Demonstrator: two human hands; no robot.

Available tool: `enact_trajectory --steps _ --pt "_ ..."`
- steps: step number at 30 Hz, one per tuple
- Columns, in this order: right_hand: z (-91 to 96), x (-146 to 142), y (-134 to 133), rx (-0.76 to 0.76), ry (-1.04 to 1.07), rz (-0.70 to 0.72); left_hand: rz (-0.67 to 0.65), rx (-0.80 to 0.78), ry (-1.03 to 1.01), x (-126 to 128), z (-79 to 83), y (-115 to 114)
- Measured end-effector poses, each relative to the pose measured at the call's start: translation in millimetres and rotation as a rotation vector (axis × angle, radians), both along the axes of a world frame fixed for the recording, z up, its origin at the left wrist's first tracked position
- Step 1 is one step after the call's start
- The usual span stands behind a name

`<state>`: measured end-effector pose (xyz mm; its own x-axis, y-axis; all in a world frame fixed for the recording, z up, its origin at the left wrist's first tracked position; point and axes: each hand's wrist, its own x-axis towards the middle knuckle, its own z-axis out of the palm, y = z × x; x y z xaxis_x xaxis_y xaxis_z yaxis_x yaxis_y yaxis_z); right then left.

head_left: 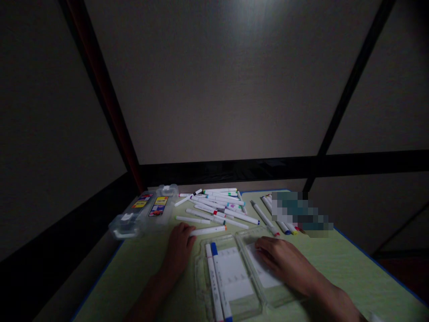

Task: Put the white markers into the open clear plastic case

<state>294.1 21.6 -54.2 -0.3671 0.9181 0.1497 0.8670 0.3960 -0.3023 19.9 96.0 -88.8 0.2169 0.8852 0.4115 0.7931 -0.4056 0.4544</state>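
Note:
My left hand rests on the green table, its fingertips closed on the end of a white marker with an orange cap. My right hand lies flat with fingers stretched out on the right half of an open clear plastic case. Two markers, one with a blue cap, lie in the left half of that case. A loose pile of white markers with coloured caps is scattered just beyond both hands.
A closed clear marker case with colourful labels sits at the table's far left corner. More markers lie in a row at the far right beside a blurred patch. The table's blue edge runs along the right; dark walls surround.

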Motion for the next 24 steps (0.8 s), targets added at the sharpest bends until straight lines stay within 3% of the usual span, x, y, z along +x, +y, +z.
enact_trajectory --steps 12,24 --pt "-3.5 1.9 0.2 0.032 0.015 0.023 -0.053 -0.055 -0.037 2.7 6.5 -5.2" --pt "-0.5 -0.7 -2.2 0.042 -0.044 0.014 -0.034 0.039 -0.104 5.0 7.9 -8.3"
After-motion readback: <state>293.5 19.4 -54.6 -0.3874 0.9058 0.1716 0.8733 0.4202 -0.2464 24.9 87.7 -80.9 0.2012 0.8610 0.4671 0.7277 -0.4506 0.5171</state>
